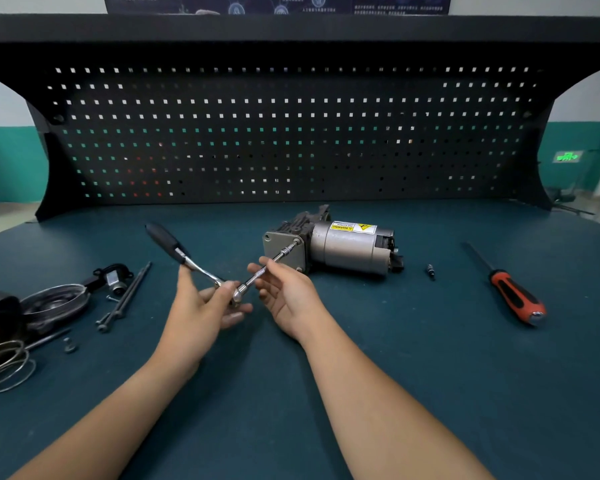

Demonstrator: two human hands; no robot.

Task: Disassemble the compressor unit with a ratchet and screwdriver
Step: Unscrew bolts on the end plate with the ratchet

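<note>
L hand (201,306) grips ratchet (191,263), R hand (286,294) pinches its extension (269,265) on compressor (340,247) bolt (297,241); tilted bit may slip under torque.

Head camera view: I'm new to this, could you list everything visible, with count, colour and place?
compressor unit: one, grey, yellow warning label, bench centre
ratchet: one, chrome, black handle, left of compressor unit
extension bar: one, chrome, ratchet to compressor end plate
screwdriver: one, orange-black handle, right
small bit: one, dark, between compressor unit and screwdriver
long bolts: at least two, dark, left
removed parts: several, dark, far left
wire rings: several, silver, front left
pegboard: one, black, behind bench
left hand: grips ratchet head
right hand: pinches extension bar
</note>
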